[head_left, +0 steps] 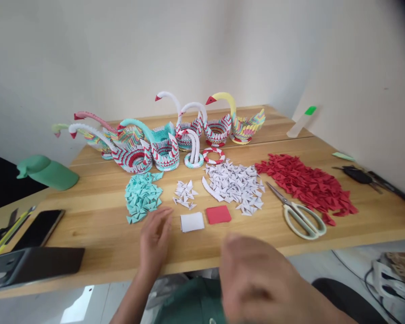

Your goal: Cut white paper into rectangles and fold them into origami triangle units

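My left hand [155, 238] rests at the table's front, its fingers loosely bent and apart, holding nothing I can see. Just beyond it lies a pile of teal folded paper pieces [142, 196]. To its right are a small stack of white paper [192, 222] and a stack of red paper [218, 214]. My right hand [256, 279] is raised close to the camera, curled and blurred; anything in its fingers is hidden. White folded paper pieces [236, 184] and red folded paper pieces [310, 184] form bigger piles further back.
Several paper swans [167, 153] stand behind the piles, with a red-and-white paper ring [213, 155] nearby. Scissors [302, 216] lie at right. A green bottle [50, 172], a phone [38, 229] and a dark box [50, 265] occupy the left. A glue bottle [300, 123] leans at the far right.
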The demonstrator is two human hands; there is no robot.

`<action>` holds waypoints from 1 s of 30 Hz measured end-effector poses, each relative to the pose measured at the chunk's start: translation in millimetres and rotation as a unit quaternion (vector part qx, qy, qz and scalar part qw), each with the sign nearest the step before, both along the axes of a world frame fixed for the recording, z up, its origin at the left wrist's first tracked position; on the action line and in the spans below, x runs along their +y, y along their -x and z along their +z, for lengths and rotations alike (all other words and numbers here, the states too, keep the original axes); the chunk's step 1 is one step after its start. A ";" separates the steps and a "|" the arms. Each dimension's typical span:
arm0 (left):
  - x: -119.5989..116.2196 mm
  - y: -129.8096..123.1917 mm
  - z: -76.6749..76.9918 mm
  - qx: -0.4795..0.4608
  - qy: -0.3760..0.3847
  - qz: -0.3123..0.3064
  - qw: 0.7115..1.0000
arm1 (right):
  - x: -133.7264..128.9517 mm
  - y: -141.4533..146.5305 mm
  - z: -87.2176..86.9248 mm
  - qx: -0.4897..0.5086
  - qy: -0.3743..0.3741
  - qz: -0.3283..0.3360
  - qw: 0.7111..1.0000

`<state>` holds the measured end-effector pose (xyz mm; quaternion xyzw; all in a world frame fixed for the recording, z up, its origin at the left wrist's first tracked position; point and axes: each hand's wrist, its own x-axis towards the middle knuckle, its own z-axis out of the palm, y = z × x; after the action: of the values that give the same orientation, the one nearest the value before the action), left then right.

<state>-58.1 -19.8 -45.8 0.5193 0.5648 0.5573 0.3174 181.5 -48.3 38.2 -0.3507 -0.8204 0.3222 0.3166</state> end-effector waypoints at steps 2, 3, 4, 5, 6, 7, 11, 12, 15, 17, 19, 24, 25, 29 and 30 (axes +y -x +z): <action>-4.8 -1.9 -3.6 -0.010 0.012 0.000 1.000 | 19.4 13.3 -21.8 -0.064 -0.059 -0.011 0.996; -4.9 -1.9 -4.0 -0.010 0.015 0.001 1.000 | 28.9 19.3 -32.6 -0.109 -0.102 -0.028 0.988; -4.1 -1.4 -3.8 -0.009 0.018 0.003 1.000 | 37.6 24.4 -42.9 -0.139 -0.137 -0.037 0.980; -2.5 -0.7 -3.0 -0.013 0.021 0.005 1.000 | 44.9 28.4 -52.3 -0.160 -0.165 -0.040 0.972; -0.5 -0.2 -1.8 -0.020 0.024 0.006 0.999 | 50.6 31.1 -60.7 -0.179 -0.181 -0.045 0.966; 1.4 0.2 -0.6 -0.031 0.028 0.004 0.999 | 54.5 32.9 -67.7 -0.190 -0.193 -0.048 0.962; 5.5 0.0 2.4 -0.063 0.048 -0.017 0.997 | 56.3 34.0 -83.7 -0.197 -0.232 -0.065 0.950; 5.5 0.0 2.2 -0.061 0.050 -0.024 0.997 | 54.8 33.9 -85.7 -0.193 -0.240 -0.067 0.949; 4.6 0.8 -0.7 -0.032 0.046 -0.040 0.998 | 50.9 34.0 -89.4 -0.168 -0.257 -0.058 0.950; 4.1 2.0 -3.4 -0.016 0.043 -0.048 0.998 | 49.9 34.5 -90.2 -0.151 -0.258 -0.049 0.953; 4.0 3.0 -5.5 -0.008 0.043 -0.054 0.998 | 49.9 35.0 -89.5 -0.138 -0.255 -0.045 0.956; 3.7 2.3 -5.4 0.006 0.057 -0.077 0.995 | 50.5 34.7 -86.6 -0.129 -0.230 -0.048 0.963; 3.7 1.8 -4.6 0.002 0.062 -0.079 0.995 | 50.7 34.6 -86.6 -0.129 -0.225 -0.046 0.965; 2.1 0.4 1.0 -0.024 0.072 -0.077 0.994 | 51.5 34.3 -85.5 -0.105 -0.211 -0.043 0.971; 0.8 -0.1 3.2 -0.028 0.068 -0.079 0.994 | 51.6 34.2 -84.4 -0.094 -0.215 -0.044 0.971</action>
<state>-58.0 -19.0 -42.6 0.5236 0.5491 0.5052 0.4112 147.3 3.3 -46.3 -0.3384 -0.8804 0.0898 0.3199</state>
